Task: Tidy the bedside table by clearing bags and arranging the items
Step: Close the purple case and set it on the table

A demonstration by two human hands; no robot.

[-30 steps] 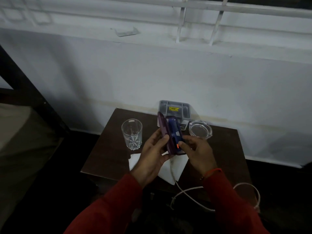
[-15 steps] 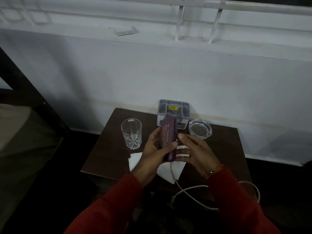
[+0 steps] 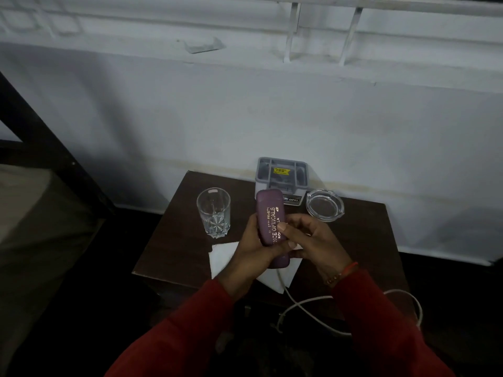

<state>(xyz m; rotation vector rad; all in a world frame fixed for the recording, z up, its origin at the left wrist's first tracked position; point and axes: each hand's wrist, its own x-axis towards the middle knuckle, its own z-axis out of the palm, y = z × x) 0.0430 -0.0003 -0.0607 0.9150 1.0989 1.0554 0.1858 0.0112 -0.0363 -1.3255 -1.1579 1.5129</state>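
Observation:
A purple spectacle case [image 3: 270, 216] with gold lettering is closed and held above the dark wooden bedside table [image 3: 174, 240]. My left hand [image 3: 253, 254] wraps around its lower half from the left. My right hand [image 3: 313, 240] touches its right edge with thumb and fingertips. Under the hands lies a white paper napkin [image 3: 223, 257]. A clear drinking glass [image 3: 213, 212] stands to the left. A glass ashtray [image 3: 324, 204] sits to the right. A grey plastic organiser box [image 3: 281, 174] stands at the back against the wall.
A white cable [image 3: 307, 303] runs from under the napkin off the table's front edge and loops at the right. The white wall rises directly behind the table. A dark bed frame [image 3: 40, 148] and mattress stand at the left. The floor around is dark.
The case was open one second ago, showing a blue lining; it has been shut. It now lies closed in my left hand, and my right hand has slid to its side.

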